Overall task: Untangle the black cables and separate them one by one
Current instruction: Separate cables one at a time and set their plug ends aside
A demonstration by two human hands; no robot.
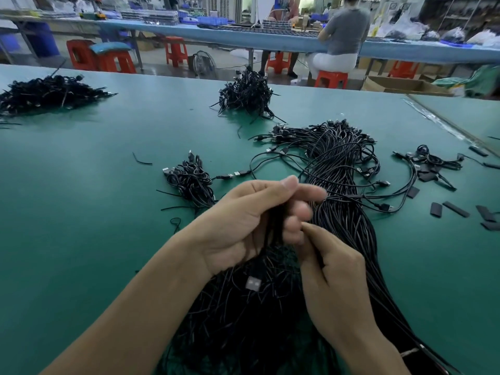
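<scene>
A long thick bundle of black cables (341, 185) runs from the table's middle down past my right wrist. A tangled mass of black cable ends (243, 315) lies under my forearms. My left hand (243, 220) is raised over it and grips a few black cables, one ending in a USB plug (253, 284) that hangs below the palm. My right hand (330, 269) is just beside the left, its thumb and forefinger pinching a thin black cable near the left fingertips.
Small coiled cable piles sit at centre (192, 180), far centre (247, 93), far left (46, 93) and right (430, 161) on the green table (81, 212). Black sleeve pieces (457, 209) lie at right. Beyond the table, a seated person (341, 36) and red stools.
</scene>
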